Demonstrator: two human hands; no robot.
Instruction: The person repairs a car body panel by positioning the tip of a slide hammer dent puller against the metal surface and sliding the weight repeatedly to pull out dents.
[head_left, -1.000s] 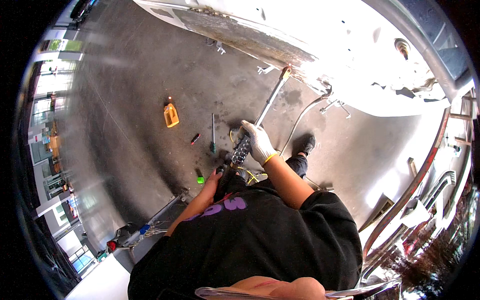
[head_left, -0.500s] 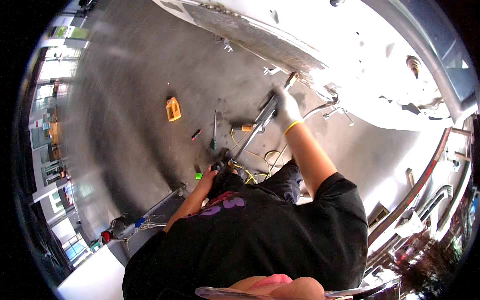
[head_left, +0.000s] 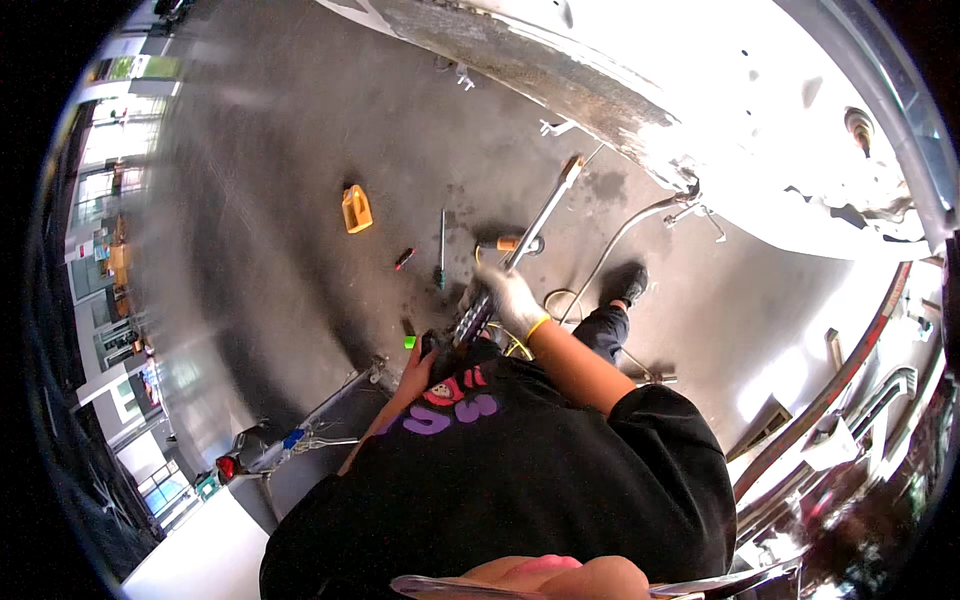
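Note:
Across the middle lies a slide hammer (head_left: 543, 215), a long bright rod slanting up to the right. Its far tip points toward the scraped lower sill (head_left: 590, 85) of a white car body (head_left: 720, 75), with a thin line running between them. My right hand (head_left: 515, 300), in a white glove with a yellow cuff, is closed around the dark sliding weight low on the rod. At the near end my left hand (head_left: 417, 372) grips the dark handle close to my shirt; its fingers are partly hidden.
On the grey floor lie a yellow-orange jug (head_left: 357, 211), a long screwdriver (head_left: 442, 272), a small red-and-black object (head_left: 404, 259) and an orange power tool (head_left: 512, 244). A grey hose (head_left: 622, 228) curves toward the car. Metal bars (head_left: 860, 400) stand at right.
My right hand has slid the weight down the rod toward my left hand. The hammer's tip now sits farther from the sill. My shoe has come into view on the right.

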